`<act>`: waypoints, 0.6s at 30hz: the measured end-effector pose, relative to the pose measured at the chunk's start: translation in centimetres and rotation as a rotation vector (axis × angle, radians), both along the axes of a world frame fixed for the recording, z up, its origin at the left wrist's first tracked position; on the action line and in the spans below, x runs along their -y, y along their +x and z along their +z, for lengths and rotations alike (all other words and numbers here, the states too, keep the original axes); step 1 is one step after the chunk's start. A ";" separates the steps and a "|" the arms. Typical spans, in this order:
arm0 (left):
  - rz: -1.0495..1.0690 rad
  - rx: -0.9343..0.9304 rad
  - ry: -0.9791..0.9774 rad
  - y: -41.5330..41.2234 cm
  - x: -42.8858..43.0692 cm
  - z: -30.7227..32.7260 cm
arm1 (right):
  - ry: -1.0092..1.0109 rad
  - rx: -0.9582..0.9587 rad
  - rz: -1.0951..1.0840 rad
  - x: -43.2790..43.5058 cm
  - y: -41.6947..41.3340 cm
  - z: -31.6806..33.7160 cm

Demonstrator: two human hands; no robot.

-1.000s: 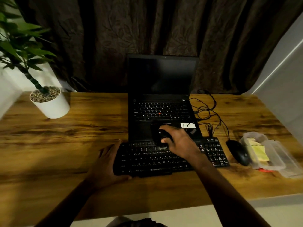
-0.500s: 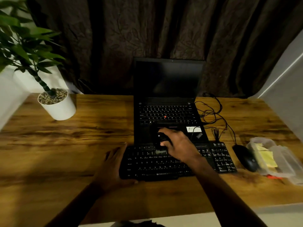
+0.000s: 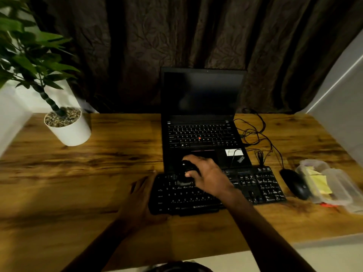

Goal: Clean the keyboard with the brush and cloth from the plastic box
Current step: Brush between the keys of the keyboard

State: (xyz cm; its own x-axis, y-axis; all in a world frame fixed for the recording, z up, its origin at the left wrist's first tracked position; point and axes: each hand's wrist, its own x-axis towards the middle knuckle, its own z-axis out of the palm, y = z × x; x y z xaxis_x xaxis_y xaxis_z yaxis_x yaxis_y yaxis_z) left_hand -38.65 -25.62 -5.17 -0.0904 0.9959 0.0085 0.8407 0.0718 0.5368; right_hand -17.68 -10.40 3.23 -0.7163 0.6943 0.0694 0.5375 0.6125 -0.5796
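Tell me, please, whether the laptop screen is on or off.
Off, it appears: the laptop screen is uniformly black and shows no picture, though the lid stands open.

Keyboard before laptop; mouse right of keyboard; plastic box right of mouse.

Left grip lies flat, fingers straight; right grip curled tight, forearm outstretched.
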 end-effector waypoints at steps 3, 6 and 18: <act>-0.001 0.003 -0.025 -0.2 -0.2 -0.3 | 0.052 0.041 -0.022 -0.1 0.5 0.2; -0.012 -0.004 -0.036 -0.2 -0.3 -0.5 | 0.017 0.011 0.003 1.0 -1.4 -0.2; -0.022 0.021 -0.016 -0.4 -0.5 -0.6 | 0.008 0.013 -0.080 1.1 0.5 0.5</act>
State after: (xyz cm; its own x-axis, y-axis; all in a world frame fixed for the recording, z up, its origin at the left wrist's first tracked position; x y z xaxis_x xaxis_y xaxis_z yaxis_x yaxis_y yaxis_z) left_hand -39.02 -25.15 -5.75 -0.0681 0.9976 -0.0092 0.8306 0.0618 0.5534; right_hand -17.23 -11.49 3.71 -0.6597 0.7487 0.0657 0.5924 0.5719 -0.5674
